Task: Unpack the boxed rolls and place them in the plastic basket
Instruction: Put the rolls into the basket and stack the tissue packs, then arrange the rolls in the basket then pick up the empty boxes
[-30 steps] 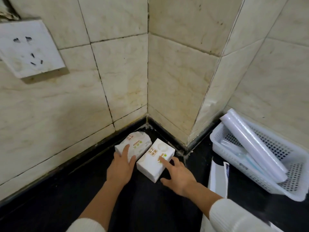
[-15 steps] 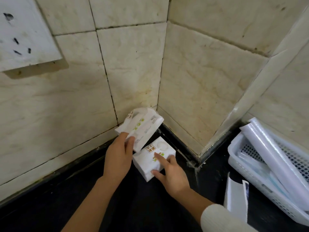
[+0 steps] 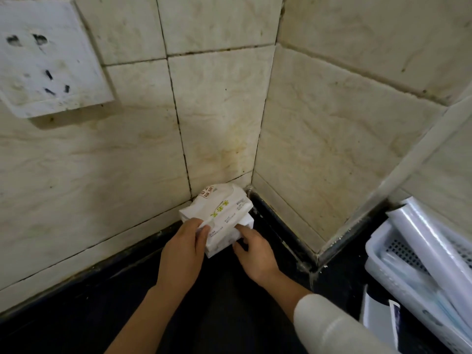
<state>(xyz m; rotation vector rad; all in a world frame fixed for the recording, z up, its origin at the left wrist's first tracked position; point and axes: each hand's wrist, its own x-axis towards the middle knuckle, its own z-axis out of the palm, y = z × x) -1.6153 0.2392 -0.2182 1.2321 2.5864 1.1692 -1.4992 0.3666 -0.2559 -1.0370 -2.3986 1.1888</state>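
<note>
Two white soft packs with green print lie stacked in the corner of the dark counter. My left hand [image 3: 187, 245] grips the upper pack [image 3: 219, 209] at its near left edge. The lower pack [image 3: 246, 221] shows only as a white edge beneath it, and my right hand [image 3: 252, 247] has its fingertips against that pack's near side. At the right edge stands the white perforated plastic basket [image 3: 378, 254] with a clear-wrapped roll [image 3: 431, 249] lying in it.
Cream tiled walls meet in a corner behind the packs. A white wall socket [image 3: 48, 57] sits at upper left. An opened white box flap [image 3: 378, 315] lies in front of the basket. The dark counter [image 3: 76, 315] stretches left.
My left hand lifted the left pack and set it on top of the right pack. My right hand stayed at the lower pack. The view shifted left and closer.
</note>
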